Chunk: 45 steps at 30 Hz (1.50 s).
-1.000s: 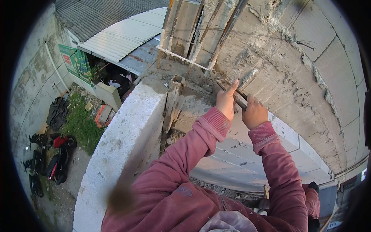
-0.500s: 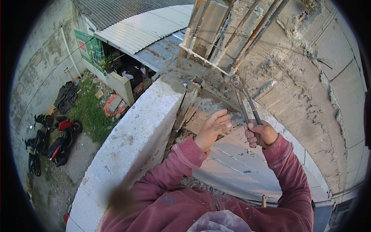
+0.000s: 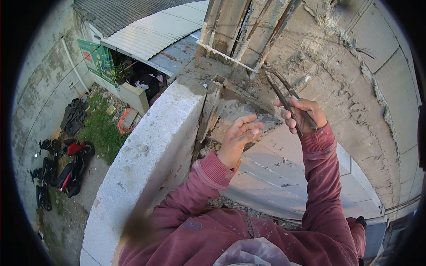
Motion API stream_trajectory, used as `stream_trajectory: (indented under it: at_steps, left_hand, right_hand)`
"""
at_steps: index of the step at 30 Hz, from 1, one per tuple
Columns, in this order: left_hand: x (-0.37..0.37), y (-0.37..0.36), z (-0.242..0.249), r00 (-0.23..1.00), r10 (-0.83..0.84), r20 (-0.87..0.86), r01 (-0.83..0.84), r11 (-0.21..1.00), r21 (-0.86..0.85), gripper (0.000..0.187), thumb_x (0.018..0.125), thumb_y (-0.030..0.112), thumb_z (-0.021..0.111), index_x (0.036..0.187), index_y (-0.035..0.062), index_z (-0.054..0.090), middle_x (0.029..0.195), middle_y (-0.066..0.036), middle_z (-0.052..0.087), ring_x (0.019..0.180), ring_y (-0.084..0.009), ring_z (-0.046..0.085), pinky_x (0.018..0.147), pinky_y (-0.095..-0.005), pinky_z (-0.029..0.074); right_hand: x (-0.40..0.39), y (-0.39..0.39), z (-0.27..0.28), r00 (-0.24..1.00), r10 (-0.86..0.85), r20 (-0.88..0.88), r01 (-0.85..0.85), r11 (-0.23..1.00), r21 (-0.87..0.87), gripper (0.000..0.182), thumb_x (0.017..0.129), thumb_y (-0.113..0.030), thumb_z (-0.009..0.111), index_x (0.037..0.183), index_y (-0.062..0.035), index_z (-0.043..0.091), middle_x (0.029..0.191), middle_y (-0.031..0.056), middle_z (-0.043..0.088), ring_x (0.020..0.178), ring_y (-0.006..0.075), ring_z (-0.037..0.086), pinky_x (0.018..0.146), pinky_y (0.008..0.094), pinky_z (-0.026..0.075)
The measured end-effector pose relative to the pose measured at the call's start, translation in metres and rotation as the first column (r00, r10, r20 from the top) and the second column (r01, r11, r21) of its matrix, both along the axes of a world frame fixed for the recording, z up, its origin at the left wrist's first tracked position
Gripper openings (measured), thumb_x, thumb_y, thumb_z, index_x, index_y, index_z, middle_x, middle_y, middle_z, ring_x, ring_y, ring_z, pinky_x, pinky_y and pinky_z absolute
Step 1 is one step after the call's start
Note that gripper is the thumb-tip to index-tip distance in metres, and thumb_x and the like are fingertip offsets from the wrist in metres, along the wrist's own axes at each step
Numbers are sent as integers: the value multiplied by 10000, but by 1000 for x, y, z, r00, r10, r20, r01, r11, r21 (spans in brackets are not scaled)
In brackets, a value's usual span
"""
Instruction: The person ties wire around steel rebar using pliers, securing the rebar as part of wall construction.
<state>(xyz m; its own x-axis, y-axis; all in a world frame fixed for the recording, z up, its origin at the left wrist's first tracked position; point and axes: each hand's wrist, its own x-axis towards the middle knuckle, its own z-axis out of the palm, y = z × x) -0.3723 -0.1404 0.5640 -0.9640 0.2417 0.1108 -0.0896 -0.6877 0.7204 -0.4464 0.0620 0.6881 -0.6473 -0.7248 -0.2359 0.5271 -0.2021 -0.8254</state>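
Observation:
My right hand (image 3: 304, 113) is wrapped round the handles of a pair of long pincers (image 3: 277, 90), which are spread slightly apart. The pincers' jaws are at the lower end of a rusty upright rebar (image 3: 276, 33), right by the corner of a pale, mortar-coated tie bar (image 3: 226, 57). To the left, my left hand (image 3: 239, 138) hovers palm up with loosely bent, parted fingers and nothing in it. Beneath it lie a rough mortar ledge and a block wall (image 3: 262, 170).
A thick white block wall (image 3: 151, 133) curves along my left. Beyond it, far below, are parked motorbikes (image 3: 73, 166), grass and a corrugated roof (image 3: 155, 29). Rough rendered masonry (image 3: 346, 106) spreads to the right, with a thin wire (image 3: 319, 39) crossing it.
My right hand has shifted slightly right and up, and the pincers now tilt more, their handles swung to the right. The left hand stays much the same, open. The view has shifted a little.

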Motion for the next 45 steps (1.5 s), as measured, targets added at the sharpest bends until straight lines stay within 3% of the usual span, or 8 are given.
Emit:
stream_trajectory:
  at_steps: [5,12,16,27,31,34,38,45]
  left_hand:
    - [-9,33,6,996,13,-86,-11,1000,20,401,901,179,547,1250,29,418,1084,-84,579,998,-176,574,890,-309,445]
    - [-17,34,-1,976,198,-93,-192,979,67,414,908,238,529,1239,17,415,1131,-86,537,1015,-168,553,883,-313,438]
    - [-30,6,14,867,420,-267,-434,901,6,380,887,149,563,1216,-1,444,1130,-105,532,994,-176,547,882,-315,439]
    - [-138,-17,50,524,180,-833,-813,399,-425,414,843,54,580,1241,-17,490,1258,-182,530,1132,-258,541,951,-342,423]
    - [-160,-1,77,444,61,-894,-888,-100,-448,442,731,261,726,1100,55,596,957,-181,646,896,-319,620,787,-380,481]
    - [-158,4,92,587,95,-804,-790,-149,-595,311,740,289,711,999,129,648,773,-114,663,733,-317,636,695,-406,489]
    - [-169,15,82,399,174,-900,-845,-312,-434,230,742,288,679,940,172,675,698,-91,664,687,-292,647,654,-404,497]
    - [-198,-19,76,740,11,-672,-619,401,-675,242,800,59,650,1041,37,636,765,-8,646,714,-74,594,647,-226,465]
  right_hand:
    - [18,-16,-15,989,-112,-96,100,987,-124,686,939,-267,463,1424,30,79,1280,278,451,1079,368,556,898,470,468]
    - [23,-29,-30,990,-127,59,139,855,-500,703,915,-267,519,1434,-26,112,1326,272,385,1127,374,516,881,504,470]
    - [35,-27,-48,975,-218,-52,186,917,-352,673,897,-248,551,1412,-25,181,1303,249,411,1136,366,508,919,533,451]
    - [91,2,-68,954,-209,-214,16,750,-662,680,801,-129,590,1417,-164,303,1407,302,268,1180,481,446,928,682,340]
    - [122,35,-70,910,-319,-266,119,814,-568,645,823,-104,564,1414,-144,310,1402,306,277,1155,476,474,930,650,365]
    - [162,50,-100,916,-342,-211,174,812,-557,621,824,-82,559,1401,-119,332,1400,299,290,1148,451,491,940,618,380]
    - [229,59,-146,887,-461,10,415,790,-452,582,815,-60,557,1368,-91,382,1396,277,315,1140,426,505,952,577,393]
    - [313,62,-180,760,-574,304,649,697,-305,583,793,18,543,1351,-72,399,1369,216,378,1134,376,522,973,539,393]
